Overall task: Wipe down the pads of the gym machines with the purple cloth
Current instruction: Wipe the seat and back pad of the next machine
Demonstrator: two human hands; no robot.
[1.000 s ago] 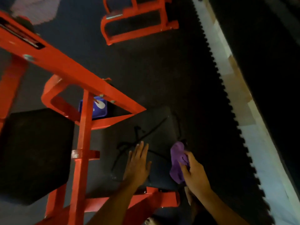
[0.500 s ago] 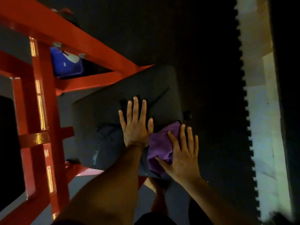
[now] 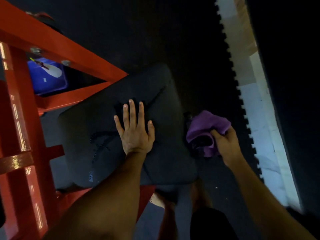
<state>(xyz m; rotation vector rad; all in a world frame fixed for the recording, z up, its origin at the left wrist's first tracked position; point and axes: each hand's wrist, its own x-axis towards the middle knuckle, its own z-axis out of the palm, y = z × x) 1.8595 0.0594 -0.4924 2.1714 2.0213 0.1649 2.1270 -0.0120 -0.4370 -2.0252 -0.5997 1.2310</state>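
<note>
A dark square pad (image 3: 97, 135) of the orange gym machine fills the middle of the head view, with wet streaks on its left half. My left hand (image 3: 134, 131) lies flat on the pad with straight, spread fingers. My right hand (image 3: 226, 144) grips the bunched purple cloth (image 3: 206, 127) just off the pad's right edge, over the dark floor. The cloth hangs loosely folded in front of my fingers.
Orange frame bars (image 3: 57, 44) cross the left side, with an upright post (image 3: 22, 135) at the far left. A blue container (image 3: 46, 78) sits behind the frame. A pale strip (image 3: 256, 127) borders the toothed edge of the black floor mat. My bare feet (image 3: 159, 201) show below the pad.
My right hand has lifted the purple cloth off the pad and carried it to the right, now gripping it instead of pressing it flat. My left hand stays flat on the pad.
</note>
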